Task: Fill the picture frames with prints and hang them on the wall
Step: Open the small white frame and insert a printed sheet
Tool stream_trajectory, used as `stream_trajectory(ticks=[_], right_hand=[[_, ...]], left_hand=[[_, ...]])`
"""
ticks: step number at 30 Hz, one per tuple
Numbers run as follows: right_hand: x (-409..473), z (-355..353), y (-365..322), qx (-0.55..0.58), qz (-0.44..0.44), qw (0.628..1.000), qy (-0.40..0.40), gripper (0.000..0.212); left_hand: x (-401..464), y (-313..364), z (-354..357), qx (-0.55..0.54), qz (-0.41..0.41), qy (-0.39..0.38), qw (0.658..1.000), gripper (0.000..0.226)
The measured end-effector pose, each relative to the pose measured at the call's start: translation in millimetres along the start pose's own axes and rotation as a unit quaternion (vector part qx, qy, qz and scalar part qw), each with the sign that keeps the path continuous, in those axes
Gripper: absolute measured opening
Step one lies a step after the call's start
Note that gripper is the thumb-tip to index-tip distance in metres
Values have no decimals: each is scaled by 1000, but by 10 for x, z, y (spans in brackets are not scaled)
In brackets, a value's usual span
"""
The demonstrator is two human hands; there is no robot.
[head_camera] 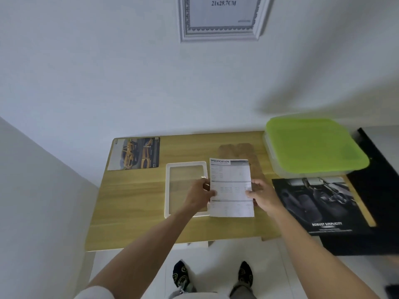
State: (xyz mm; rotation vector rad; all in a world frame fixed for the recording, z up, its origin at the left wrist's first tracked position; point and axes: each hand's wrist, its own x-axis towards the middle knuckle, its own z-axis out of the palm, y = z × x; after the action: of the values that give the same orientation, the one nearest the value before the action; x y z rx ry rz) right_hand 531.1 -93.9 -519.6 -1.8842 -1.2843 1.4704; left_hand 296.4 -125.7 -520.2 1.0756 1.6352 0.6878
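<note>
A white sheet headed "SPECIFICATION" (231,182) is held flat just above the wooden table (133,201). My left hand (199,194) pinches its left edge and my right hand (262,194) pinches its right edge. Left of the sheet lies an empty white picture frame (167,190), its glass showing the wood beneath, partly covered by my left hand. A brown backing board (237,149) lies under and behind the sheet. A white ornate frame (220,18) marked 21x29.7CM hangs on the wall above.
A print of yellow cars (135,153) lies at the table's back left. A dark car-interior print (319,203) overhangs the right front edge. A box with a green lid (313,145) stands at the back right. A black surface (380,180) adjoins on the right.
</note>
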Motion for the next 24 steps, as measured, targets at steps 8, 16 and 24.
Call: stream_trajectory(ticks=[8, 16, 24], right_hand=[[2, -1310, 632, -71, 51, 995, 48, 43], [120, -2005, 1043, -165, 60, 983, 61, 48], [283, -2064, 1262, -265, -12, 960, 93, 47]], left_hand=[[-11, 368, 1384, -23, -63, -90, 994, 15], [9, 623, 2375, 2, -78, -75, 994, 24], [25, 623, 2625, 115, -36, 12, 993, 22]])
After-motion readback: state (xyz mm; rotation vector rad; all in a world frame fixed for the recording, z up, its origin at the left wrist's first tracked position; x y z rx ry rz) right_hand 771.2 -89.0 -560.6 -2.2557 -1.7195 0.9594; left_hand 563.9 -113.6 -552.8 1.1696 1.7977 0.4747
